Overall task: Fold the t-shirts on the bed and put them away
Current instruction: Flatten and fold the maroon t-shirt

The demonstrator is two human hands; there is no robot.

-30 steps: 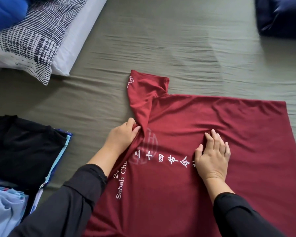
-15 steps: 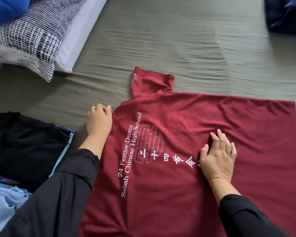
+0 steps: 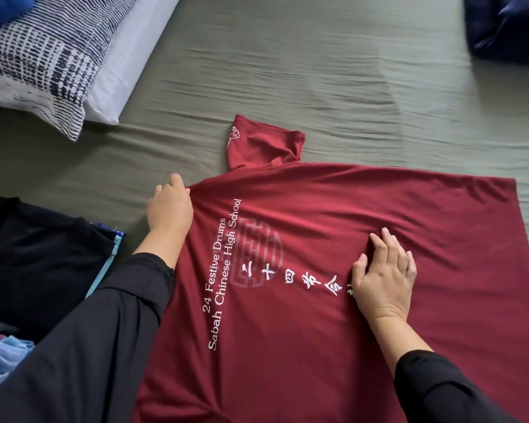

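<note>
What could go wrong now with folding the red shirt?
The sleeve sticks out past the top edge of the red t-shirt, so it might end up lumpy if it isn't tucked in. The cloth bunches into wrinkles by the right hand, and those could get folded in. The left hand pulls at the shoulder edge close to the stack of folded clothes, so an elbow might knock that stack.

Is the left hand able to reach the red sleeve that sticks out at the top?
Probably yes. The left hand rests at the red t-shirt's edge, and only bare green sheet lies between it and the sleeve.
</note>
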